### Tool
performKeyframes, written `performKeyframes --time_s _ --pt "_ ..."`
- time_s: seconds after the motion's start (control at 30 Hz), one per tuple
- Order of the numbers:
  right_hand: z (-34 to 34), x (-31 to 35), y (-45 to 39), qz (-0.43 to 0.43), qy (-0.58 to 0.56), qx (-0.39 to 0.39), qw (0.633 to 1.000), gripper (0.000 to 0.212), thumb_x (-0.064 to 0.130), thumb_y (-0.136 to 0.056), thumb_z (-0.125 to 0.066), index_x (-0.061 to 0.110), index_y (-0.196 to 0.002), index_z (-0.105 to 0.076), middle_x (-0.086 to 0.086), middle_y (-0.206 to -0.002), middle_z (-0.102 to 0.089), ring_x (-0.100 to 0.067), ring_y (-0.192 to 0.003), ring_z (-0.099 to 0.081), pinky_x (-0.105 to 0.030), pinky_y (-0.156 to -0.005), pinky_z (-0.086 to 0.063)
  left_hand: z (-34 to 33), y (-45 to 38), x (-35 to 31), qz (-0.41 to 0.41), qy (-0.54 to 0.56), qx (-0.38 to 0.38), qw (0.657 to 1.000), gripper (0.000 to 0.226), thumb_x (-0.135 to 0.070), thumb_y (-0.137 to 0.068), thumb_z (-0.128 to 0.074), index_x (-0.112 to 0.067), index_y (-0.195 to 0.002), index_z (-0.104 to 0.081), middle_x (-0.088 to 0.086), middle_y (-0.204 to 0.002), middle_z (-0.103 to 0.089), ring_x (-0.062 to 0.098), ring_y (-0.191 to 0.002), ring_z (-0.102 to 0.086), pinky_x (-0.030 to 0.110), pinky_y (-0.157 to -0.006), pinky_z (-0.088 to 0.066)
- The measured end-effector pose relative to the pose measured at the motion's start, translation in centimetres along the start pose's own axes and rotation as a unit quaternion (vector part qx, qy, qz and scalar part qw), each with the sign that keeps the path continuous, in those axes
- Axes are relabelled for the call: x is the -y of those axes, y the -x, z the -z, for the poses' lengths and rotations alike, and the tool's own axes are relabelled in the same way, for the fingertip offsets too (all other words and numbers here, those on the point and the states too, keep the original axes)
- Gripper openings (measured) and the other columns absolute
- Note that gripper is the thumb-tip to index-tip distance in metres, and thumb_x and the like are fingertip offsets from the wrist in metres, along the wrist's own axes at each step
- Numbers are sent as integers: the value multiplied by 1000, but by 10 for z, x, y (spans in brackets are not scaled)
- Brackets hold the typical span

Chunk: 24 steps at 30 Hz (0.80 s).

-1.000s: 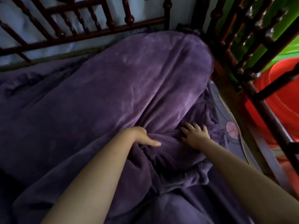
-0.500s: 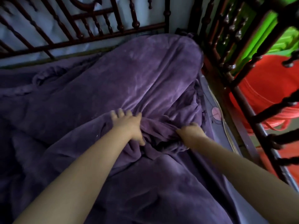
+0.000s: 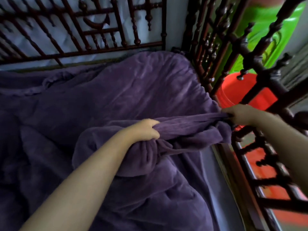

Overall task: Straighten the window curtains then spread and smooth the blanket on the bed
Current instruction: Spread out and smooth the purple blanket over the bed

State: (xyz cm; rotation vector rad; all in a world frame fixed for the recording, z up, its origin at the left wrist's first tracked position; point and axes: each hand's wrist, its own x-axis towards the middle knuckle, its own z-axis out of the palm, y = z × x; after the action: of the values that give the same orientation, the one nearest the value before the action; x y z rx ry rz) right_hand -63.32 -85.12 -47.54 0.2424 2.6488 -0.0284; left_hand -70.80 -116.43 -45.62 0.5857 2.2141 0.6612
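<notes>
Blanket (image 3: 133, 97) edge now taut between hands — carved railing (image 3: 260, 64), red tub (image 3: 233, 90) alongside.

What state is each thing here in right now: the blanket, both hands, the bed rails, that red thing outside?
Purple blanket: rumpled over the bed, one edge lifted and pulled taut between the hands.
Left hand: fingers curled, gripping a bunched fold of the blanket.
Right hand: gripping the stretched edge near the side rail.
Wooden bed rails: upright around the bed.
Red tub: standing beyond the rail, partly hidden.
</notes>
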Motion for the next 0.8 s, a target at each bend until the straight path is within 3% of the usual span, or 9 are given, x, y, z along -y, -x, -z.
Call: performKeyframes --time_s 0.1,0.17,0.23,0.33,0.43,0.53,0.6,0.67,0.8 --pt "-65 24 3 -61 29 22 997 30 22 -84 -53 18 -113 -58 -12 -117 -64 -28 -109 -61 -35 -85 -49 -35 2 17 14 -123 -99 987 43 -32 -80 -62 -19 -120 -52 8 -125 -60 26 -115 -54 33 -93 -42" --pt "-115 44 6 -49 14 56 997 37 23 -88 -50 13 -123 -52 -16 -127 -58 -30 -116 -57 -38 -94 -47 -52 8 31 -21 -180 -137 974 66 -42 -81 -62 -17 -137 -38 8 -145 -42 24 -133 -39 35 -109 -31" --pt "-157 66 17 1 -37 106 994 43 27 -91 -48 8 -130 -47 -16 -132 -55 -27 -117 -55 -32 -97 -43 -64 18 46 -31 -180 -146 972 77 -42 -81 -62 -16 -144 -27 8 -153 -26 22 -142 -23 36 -115 -21" --pt "-197 105 40 41 -225 179 957 62 43 -86 -56 10 -135 -39 -10 -137 -50 -19 -119 -51 -24 -98 -37 -77 38 77 29 -215 -119 969 82 -41 -81 -62 -16 -146 -20 8 -156 -18 23 -144 -16 37 -115 -22" --pt "-223 136 60 -29 -355 169 919 89 56 -75 -62 11 -142 -24 -9 -146 -39 -20 -129 -42 -25 -103 -32 -97 62 104 53 -258 -104 959 82 -40 -81 -62 -17 -146 -18 3 -158 -7 20 -146 -4 41 -115 -22" --pt "-241 157 76 -74 -432 84 895 74 46 -74 -70 8 -130 -40 -10 -131 -53 -17 -109 -51 -27 -90 -39 -123 90 126 86 -207 -60 973 90 -43 -76 -67 -20 -147 -15 0 -158 -5 22 -145 -6 45 -115 -26" --pt "-242 169 87 -82 -459 77 881 73 38 -76 -70 3 -132 -38 -12 -130 -53 -23 -114 -51 -33 -95 -43 -140 112 141 103 -215 -2 971 98 -49 -72 -69 -20 -148 -13 0 -158 -5 22 -145 -6 47 -114 -26" --pt "-237 178 105 -83 -475 82 872 71 33 -77 -69 4 -134 -37 -13 -131 -52 -27 -117 -51 -38 -100 -42 -157 138 155 110 -241 60 962 106 -54 -68 -70 -21 -148 -10 1 -159 1 20 -146 6 52 -115 -21" --pt "-223 195 162 -48 -490 68 868 56 29 -81 -65 12 -131 -46 -7 -131 -55 -21 -116 -52 -35 -103 -39 -201 190 174 114 -262 134 949 121 -59 -57 -74 -32 -147 2 1 -156 21 26 -144 16 59 -113 -9"
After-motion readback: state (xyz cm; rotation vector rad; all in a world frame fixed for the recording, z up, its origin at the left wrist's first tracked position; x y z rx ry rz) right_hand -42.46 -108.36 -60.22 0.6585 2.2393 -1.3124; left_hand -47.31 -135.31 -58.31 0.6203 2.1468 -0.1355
